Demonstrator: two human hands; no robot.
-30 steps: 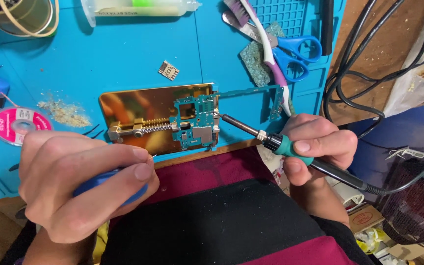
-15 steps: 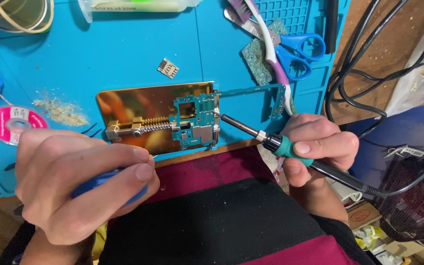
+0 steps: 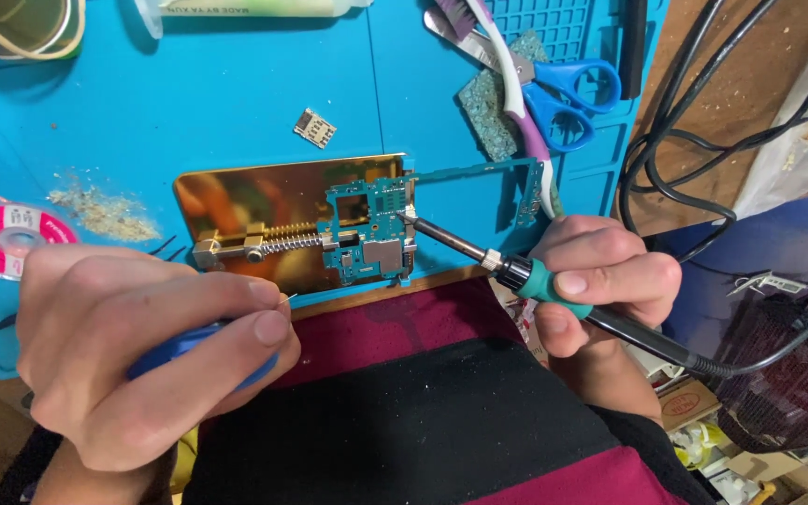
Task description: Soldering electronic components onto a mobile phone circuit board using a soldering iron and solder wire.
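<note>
Open blue mat (image 3: pixel 236 103) far of the gold holder plate (image 3: pixel 264 201): widest free stretch, only a small chip tray (image 3: pixel 314 128) lying on it. Left side tight: pink solder wick spool (image 3: pixel 7 238) and a crumb pile (image 3: pixel 105 213) just beside the left hand (image 3: pixel 142 355), which blocks the near-left approach. Right of the circuit board (image 3: pixel 371 234) the soldering iron (image 3: pixel 479 257) cuts across diagonally, right hand (image 3: pixel 600 281) behind it. Far right cluttered: scissors (image 3: pixel 563 98), toothbrush (image 3: pixel 507 75), sponge piece (image 3: pixel 502 98), black cables (image 3: pixel 694 140) over the mat edge. Narrow bare gap between board and thin frame piece (image 3: pixel 526 187).
</note>
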